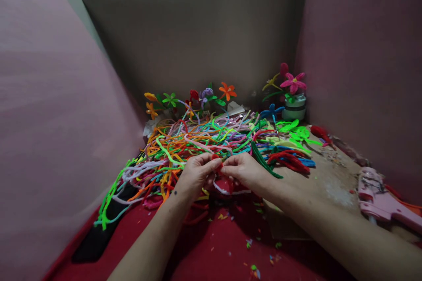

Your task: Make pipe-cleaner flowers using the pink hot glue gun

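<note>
My left hand [198, 173] and my right hand [245, 171] meet at the front edge of the pile, thumbs and fingertips pinched together. Both are closed on a small red fuzzy pipe cleaner piece [215, 156]; its full shape is hidden by my fingers. Just under the fingers shows a red patch with a white edge [224, 185], and I cannot tell whether it belongs to the held piece. A heap of many-coloured pipe cleaners [198, 140] spreads behind my hands. Dark green pipe cleaner strips [262, 160] and a red bundle [290, 161] lie beside my right hand.
Pipe cleaner flowers [228, 91] stand along the back, with a pink one [293, 82] in a small pot [294, 107] at right. A pink glue gun [376, 195] lies far right. A black flat object [99, 237] is at left. Scraps dot the red cloth [211, 259].
</note>
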{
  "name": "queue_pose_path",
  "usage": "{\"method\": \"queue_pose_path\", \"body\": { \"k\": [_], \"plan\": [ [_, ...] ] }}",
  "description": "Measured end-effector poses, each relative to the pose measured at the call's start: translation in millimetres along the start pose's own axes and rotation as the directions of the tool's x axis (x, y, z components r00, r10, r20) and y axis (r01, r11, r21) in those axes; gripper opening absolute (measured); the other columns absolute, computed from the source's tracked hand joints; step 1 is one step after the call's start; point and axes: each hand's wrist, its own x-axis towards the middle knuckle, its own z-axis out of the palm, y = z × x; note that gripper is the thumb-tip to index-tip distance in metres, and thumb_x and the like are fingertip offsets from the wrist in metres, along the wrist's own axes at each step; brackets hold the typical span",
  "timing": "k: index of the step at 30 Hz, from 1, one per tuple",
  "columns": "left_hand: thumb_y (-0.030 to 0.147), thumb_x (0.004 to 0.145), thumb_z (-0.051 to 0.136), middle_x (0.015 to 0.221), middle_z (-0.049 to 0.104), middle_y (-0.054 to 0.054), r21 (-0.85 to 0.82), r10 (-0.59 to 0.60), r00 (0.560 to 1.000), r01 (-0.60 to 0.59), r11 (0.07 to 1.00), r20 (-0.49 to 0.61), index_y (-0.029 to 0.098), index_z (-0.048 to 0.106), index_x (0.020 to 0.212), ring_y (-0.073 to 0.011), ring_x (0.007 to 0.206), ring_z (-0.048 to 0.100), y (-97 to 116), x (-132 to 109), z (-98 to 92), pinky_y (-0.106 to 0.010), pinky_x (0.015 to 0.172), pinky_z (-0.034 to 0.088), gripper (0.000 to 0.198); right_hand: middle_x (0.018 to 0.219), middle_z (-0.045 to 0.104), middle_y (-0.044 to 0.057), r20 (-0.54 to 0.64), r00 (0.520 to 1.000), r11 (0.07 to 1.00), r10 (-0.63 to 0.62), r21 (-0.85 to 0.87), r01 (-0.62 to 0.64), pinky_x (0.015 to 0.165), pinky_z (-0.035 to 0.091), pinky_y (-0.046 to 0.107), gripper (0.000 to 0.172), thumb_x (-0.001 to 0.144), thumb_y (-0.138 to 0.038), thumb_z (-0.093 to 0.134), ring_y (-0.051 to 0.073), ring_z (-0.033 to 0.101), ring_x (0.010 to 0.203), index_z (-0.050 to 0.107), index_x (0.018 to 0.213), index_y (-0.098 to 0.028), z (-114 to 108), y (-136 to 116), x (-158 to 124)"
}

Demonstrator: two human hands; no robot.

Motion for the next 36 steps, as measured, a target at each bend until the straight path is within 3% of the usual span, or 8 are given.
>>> {"method": "queue_pose_path", "body": {
  "k": [5, 9, 12, 18, 23, 27, 31, 36],
  "plan": [
    [0.036, 0.068, 0.066, 0.041, 0.044, 0.007, -0.013, 0.015, 0.998, -0.015, 1.0, -0.068, 0.015, 0.052, 0.063, -0.0025, 0.032, 0.033, -2, 1, 3.4, -0.015, 0.033, 0.022, 0.026, 0.04, 0.047, -0.006, -0.099, 0.995, 0.997, -0.022, 0.075, 0.029, 0.038, 0.027, 0.019, 0.008, 0.06, -0.013, 0.056, 0.006, 0.04, 0.037, 0.053, 0.052, -0.014, 3, 0, 0],
    [0.036, 0.069, 0.066, 0.05, 0.051, 0.006, -0.119, 0.019, 1.0, -0.019, 0.993, -0.007, 0.016, 0.056, 0.081, -0.0035, 0.035, 0.039, -6, 2, 2.8, -0.016, 0.035, 0.029, 0.025, 0.041, 0.05, -0.005, -0.116, 0.993, 0.977, -0.031, 0.205, 0.055, 0.037, 0.032, 0.019, 0.007, 0.061, -0.016, 0.055, 0.006, 0.042, 0.035, 0.052, 0.054, -0.016, 1, 2, 1],
    [0.033, 0.066, 0.069, 0.054, 0.054, 0.004, -0.128, -0.019, 0.999, 0.022, 0.992, 0.027, 0.014, 0.057, 0.08, -0.0038, 0.037, 0.042, -8, 2, 3.9, -0.016, 0.036, 0.031, 0.026, 0.044, 0.052, -0.005, -0.126, 0.992, 0.953, -0.023, 0.297, 0.06, 0.037, 0.038, 0.02, 0.005, 0.061, -0.02, 0.055, 0.008, 0.045, 0.035, 0.053, 0.059, -0.016, 0, 6, 3],
    [0.033, 0.066, 0.065, 0.04, 0.046, 0.008, 0.02, -0.042, 0.994, 0.044, 0.999, -0.102, 0.015, 0.054, 0.07, -0.0043, 0.03, 0.034, -6, 0, 12.4, -0.016, 0.032, 0.023, 0.021, 0.04, 0.053, -0.005, -0.131, 0.991, 0.932, -0.004, 0.359, 0.051, 0.032, 0.036, 0.019, 0.007, 0.06, -0.023, 0.056, 0.008, 0.045, 0.031, 0.053, 0.06, -0.016, 3, 12, 6],
    [0.029, 0.069, 0.058, 0.043, 0.049, 0.007, 0.263, 0.124, 0.973, -0.07, 0.962, -0.195, 0.016, 0.053, 0.063, -0.006, 0.035, 0.037, -8, -1, 16.6, -0.019, 0.037, 0.029, 0.016, 0.038, 0.053, -0.004, -0.15, 0.989, 0.926, 0.012, 0.374, 0.045, 0.03, 0.035, 0.019, 0.007, 0.06, -0.021, 0.054, 0.008, 0.044, 0.028, 0.05, 0.058, -0.017, 7, 11, 6],
    [0.023, 0.073, 0.052, 0.055, 0.056, 0.003, 0.541, 0.33, 0.922, -0.177, 0.822, -0.2, 0.017, 0.055, 0.065, -0.0105, 0.048, 0.048, -12, -3, 15.9, -0.022, 0.048, 0.037, 0.01, 0.038, 0.052, -0.006, -0.151, 0.988, 0.916, 0.044, 0.4, 0.02, 0.03, 0.036, 0.019, 0.005, 0.058, -0.02, 0.053, 0.008, 0.042, 0.028, 0.049, 0.058, -0.017, 8, 12, 6],
    [0.019, 0.076, 0.047, 0.064, 0.059, -0.001, 0.743, 0.475, 0.873, -0.249, 0.621, -0.105, 0.018, 0.054, 0.069, -0.0136, 0.059, 0.054, -15, -7, 15.5, -0.024, 0.056, 0.04, 0.01, 0.039, 0.05, -0.006, -0.128, 0.99, 0.905, 0.057, 0.425, 0.003, 0.03, 0.036, 0.019, 0.005, 0.055, -0.018, 0.053, 0.008, 0.043, 0.03, 0.05, 0.058, -0.017, 8, 11, 5],
    [0.017, 0.082, 0.042, 0.068, 0.059, -0.004, 0.905, 0.647, 0.757, -0.333, 0.265, 0.089, 0.018, 0.053, 0.077, -0.0153, 0.062, 0.058, -19, -10, 17.2, -0.025, 0.057, 0.042, 0.013, 0.041, 0.051, -0.004, -0.098, 0.994, 0.895, 0.049, 0.446, 0.0, 0.031, 0.035, 0.018, 0.004, 0.056, -0.02, 0.051, 0.008, 0.044, 0.033, 0.05, 0.056, -0.017, 9, 10, 4]
  ]
}}
